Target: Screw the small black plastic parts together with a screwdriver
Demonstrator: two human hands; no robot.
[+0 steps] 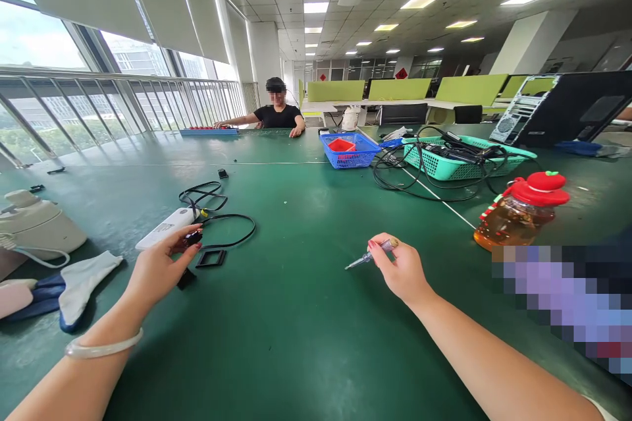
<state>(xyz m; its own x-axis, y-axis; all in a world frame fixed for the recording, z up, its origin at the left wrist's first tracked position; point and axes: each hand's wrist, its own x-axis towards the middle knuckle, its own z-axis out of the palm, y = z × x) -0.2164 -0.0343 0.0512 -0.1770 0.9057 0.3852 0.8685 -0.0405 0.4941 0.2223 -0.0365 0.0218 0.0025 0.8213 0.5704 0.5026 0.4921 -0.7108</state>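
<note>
My right hand (401, 267) is closed round a small clear-handled screwdriver (368, 256), its tip pointing left over the green table (306, 315). My left hand (160, 264) pinches a small black part (193, 237) between thumb and fingers. Just beyond it lies a white power strip (165, 227) with a black cable (222, 217) looped beside it. A black square frame (211, 257) and another small black piece (185, 278) lie on the table by my left hand.
White and blue gloves (79, 282) and a white appliance (34, 226) sit at left. A red-lidded jar (523, 210) stands at right. A blue basket (348, 149), a teal basket with cables (459, 157) and a computer case (563, 108) are farther back. A person (276, 114) sits at the far end.
</note>
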